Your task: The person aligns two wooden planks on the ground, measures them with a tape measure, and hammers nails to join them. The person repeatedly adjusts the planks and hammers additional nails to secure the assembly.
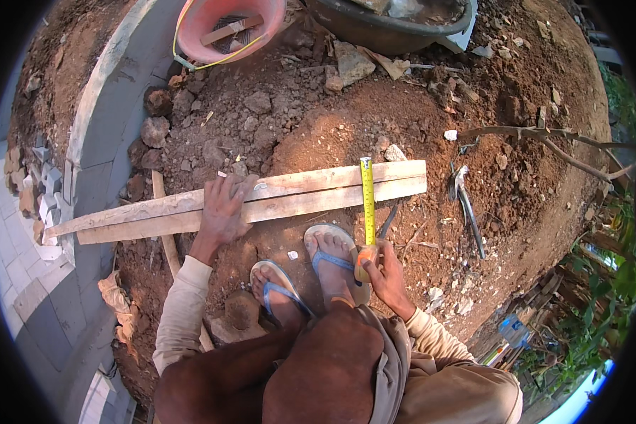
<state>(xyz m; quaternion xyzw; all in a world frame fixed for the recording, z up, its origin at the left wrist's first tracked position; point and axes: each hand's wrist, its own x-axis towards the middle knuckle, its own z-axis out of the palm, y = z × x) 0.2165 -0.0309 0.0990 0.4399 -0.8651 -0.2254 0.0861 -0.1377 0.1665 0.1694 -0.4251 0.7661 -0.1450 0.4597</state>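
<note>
Two long, pale wooden planks lie side by side across the ground in front of my feet, narrowing toward the left. My left hand presses down over both, its fingers closed around them left of the middle. In my right hand is an orange tape measure, held just short of the planks. Its yellow blade is pulled out across both planks near their right end, the tip reaching slightly past the far edge. A thin dark object, partly hidden, lies beside the blade.
A hammer rests on the soil to the right, below a bare branch. A pink bucket and a black basin stand at the far side. A curved block wall borders the left. One stick runs under the planks.
</note>
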